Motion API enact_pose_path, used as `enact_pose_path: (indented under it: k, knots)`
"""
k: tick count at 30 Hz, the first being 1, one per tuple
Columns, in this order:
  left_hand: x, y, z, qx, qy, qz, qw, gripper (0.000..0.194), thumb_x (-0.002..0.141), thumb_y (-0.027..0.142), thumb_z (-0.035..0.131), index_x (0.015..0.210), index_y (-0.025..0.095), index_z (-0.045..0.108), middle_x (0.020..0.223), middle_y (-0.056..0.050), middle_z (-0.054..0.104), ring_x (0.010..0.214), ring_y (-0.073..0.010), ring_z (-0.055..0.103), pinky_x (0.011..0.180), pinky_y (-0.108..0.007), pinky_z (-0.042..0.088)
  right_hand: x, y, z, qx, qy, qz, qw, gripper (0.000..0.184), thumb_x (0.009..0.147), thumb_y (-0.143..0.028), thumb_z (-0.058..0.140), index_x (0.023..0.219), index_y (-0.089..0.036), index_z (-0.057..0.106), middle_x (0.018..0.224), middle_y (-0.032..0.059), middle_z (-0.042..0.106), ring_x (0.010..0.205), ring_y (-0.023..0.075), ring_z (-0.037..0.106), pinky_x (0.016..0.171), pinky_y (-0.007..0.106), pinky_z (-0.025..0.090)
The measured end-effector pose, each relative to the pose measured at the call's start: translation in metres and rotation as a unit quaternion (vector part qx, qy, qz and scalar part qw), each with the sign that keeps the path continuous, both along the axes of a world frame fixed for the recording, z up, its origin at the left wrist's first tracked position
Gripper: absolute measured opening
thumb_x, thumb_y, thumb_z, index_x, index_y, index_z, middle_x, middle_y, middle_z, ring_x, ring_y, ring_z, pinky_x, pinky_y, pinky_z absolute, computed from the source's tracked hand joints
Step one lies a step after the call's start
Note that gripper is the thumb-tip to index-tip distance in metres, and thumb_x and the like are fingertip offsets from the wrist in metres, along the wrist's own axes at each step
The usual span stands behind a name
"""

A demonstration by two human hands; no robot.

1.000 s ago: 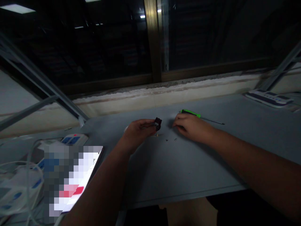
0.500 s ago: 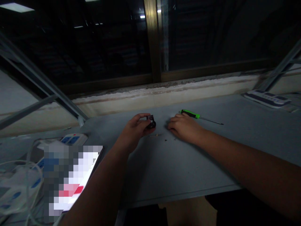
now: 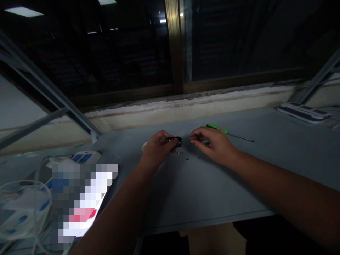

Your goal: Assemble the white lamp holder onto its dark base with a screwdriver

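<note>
- Two hands of mine are out in front of me over a gray table (image 3: 212, 191), from my head camera, and they are close but not touching.
- My left hand (image 3: 159, 148) is shut on a small black thing (image 3: 177, 141), and it is too dark to tell what the thing is.
- That small black thing is in my left fingers, just above the table.
- My right hand (image 3: 212, 143) is just beside it, with the fingertips (image 3: 192, 138) pinched close. I cannot tell if they hold something tiny.
- A screwdriver with a green handle (image 3: 216, 129) lies on the table, just past my right hand.
- A few tiny bits (image 3: 187, 159) lie on the table under my hands.
- A white round thing (image 3: 144, 146) peeks out by my left hand.
- One power strip (image 3: 304, 112) sits far off to the right, and another (image 3: 86, 156) sits to the left.
- White cables (image 3: 23, 209) lie in a pile at the left.
- A blurred flat thing (image 3: 85, 202) lies near my left arm.
- Dark windows with a brown frame (image 3: 174, 42) are past the table.
</note>
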State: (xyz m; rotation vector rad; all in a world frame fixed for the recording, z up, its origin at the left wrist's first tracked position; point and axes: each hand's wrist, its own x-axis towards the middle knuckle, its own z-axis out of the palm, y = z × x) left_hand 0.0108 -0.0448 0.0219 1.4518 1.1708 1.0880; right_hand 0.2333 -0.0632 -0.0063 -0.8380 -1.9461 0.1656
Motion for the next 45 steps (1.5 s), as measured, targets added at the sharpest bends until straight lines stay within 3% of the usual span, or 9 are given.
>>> enact_pose_path:
  k: [4,24,33,40,42,45]
  knots:
    - [0.004,-0.001,-0.004,-0.009,-0.013,-0.025,1.0,0.025,0.073,0.027,0.083,0.081,0.015,0.063,0.083,-0.004,0.078,0.071,-0.0122,0.071,0.069,-0.024,0.059,-0.01,0.001,-0.004,-0.014,-0.001,0.03,0.999,0.007,0.094,-0.021,0.067,0.096,-0.017,0.073,0.087,0.0034,0.073,0.078,0.0132,0.068,0.072,0.025,0.051]
    - [0.014,-0.008,-0.005,-0.022,-0.008,-0.035,0.999,0.027,0.073,0.029,0.081,0.075,0.017,0.057,0.076,-0.001,0.075,0.069,-0.0115,0.072,0.073,-0.025,0.063,-0.012,-0.001,-0.003,-0.025,0.006,0.034,0.999,0.007,0.088,-0.012,0.067,0.091,-0.016,0.072,0.083,0.0025,0.072,0.075,0.0117,0.067,0.07,0.022,0.05]
    - [0.015,-0.008,-0.008,-0.016,-0.011,-0.05,0.999,0.03,0.068,0.027,0.085,0.074,0.017,0.057,0.071,0.002,0.071,0.067,-0.0112,0.07,0.069,-0.024,0.062,-0.014,0.0,-0.005,0.011,-0.04,0.022,0.999,0.009,0.09,-0.011,0.065,0.091,-0.016,0.072,0.085,0.0048,0.071,0.077,0.0136,0.066,0.073,0.025,0.05]
    - [0.008,-0.007,0.001,-0.048,-0.081,-0.025,0.995,0.04,0.063,0.027,0.092,0.095,0.015,0.072,0.09,-0.004,0.077,0.077,-0.015,0.074,0.074,-0.028,0.063,-0.01,-0.005,0.003,-0.026,-0.042,0.077,0.996,0.023,0.1,-0.026,0.059,0.117,-0.019,0.074,0.111,0.0093,0.07,0.102,0.0176,0.066,0.092,0.033,0.054]
    - [0.005,-0.005,0.003,-0.043,-0.097,-0.021,0.994,0.041,0.061,0.03,0.095,0.091,0.015,0.072,0.095,-0.006,0.078,0.082,-0.016,0.074,0.077,-0.028,0.063,0.002,-0.002,0.008,-0.015,-0.016,0.051,0.998,0.028,0.1,-0.021,0.056,0.122,-0.02,0.072,0.112,0.0093,0.069,0.103,0.0175,0.066,0.092,0.033,0.054]
    - [0.002,-0.003,0.004,-0.032,-0.082,-0.009,0.996,0.041,0.059,0.029,0.097,0.087,0.015,0.072,0.095,-0.005,0.078,0.082,-0.0153,0.073,0.076,-0.028,0.063,0.032,0.005,0.015,-0.021,-0.009,-0.065,0.998,0.026,0.093,-0.014,0.057,0.112,-0.017,0.075,0.105,0.0086,0.07,0.088,0.016,0.066,0.081,0.03,0.052]
